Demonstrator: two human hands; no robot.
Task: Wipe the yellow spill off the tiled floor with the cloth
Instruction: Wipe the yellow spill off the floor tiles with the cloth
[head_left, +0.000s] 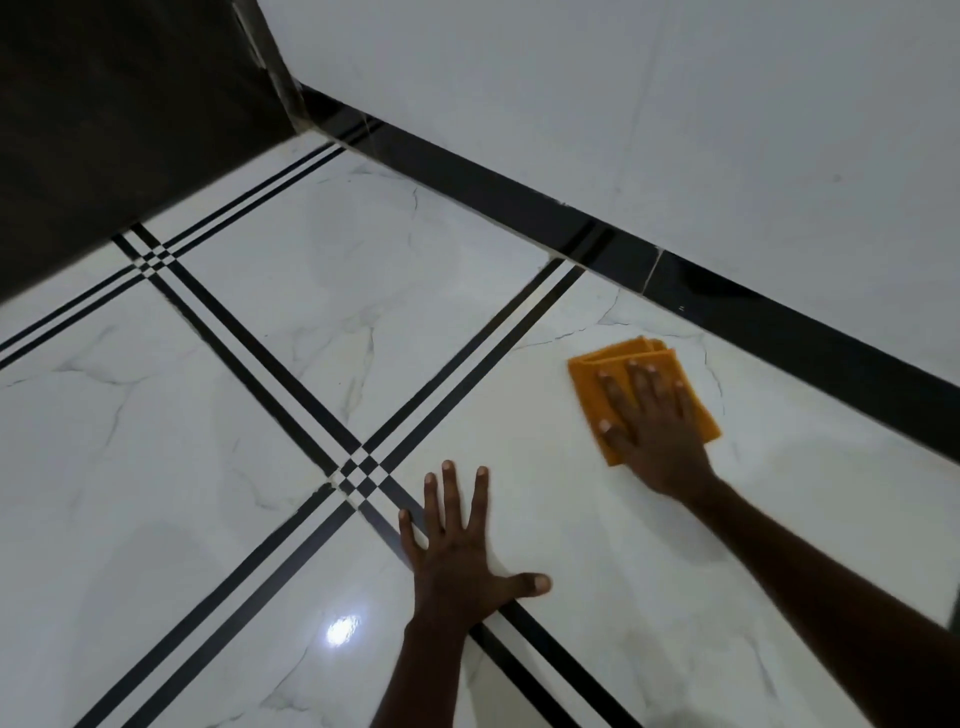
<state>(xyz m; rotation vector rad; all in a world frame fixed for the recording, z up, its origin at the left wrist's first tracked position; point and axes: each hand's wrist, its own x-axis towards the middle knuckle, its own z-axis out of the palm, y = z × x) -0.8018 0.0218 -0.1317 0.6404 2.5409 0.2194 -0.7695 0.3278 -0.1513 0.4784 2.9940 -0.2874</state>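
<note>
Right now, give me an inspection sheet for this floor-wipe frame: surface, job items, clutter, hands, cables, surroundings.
Surface: glossy white marble-look tiled floor with double black stripes crossing; a light glare spot near the left forearm.
Job's things: folded orange cloth lies flat on the floor near the wall; no yellow spill visible on the bare tiles.
Clutter: nothing seen.
Hands: right hand presses flat on the cloth, fingers straight; left hand is spread flat on the floor, across a black stripe, holding nothing.
Cables: nothing seen.
Surroundings: white wall with a black skirting along its base; a dark panel at upper left.
</note>
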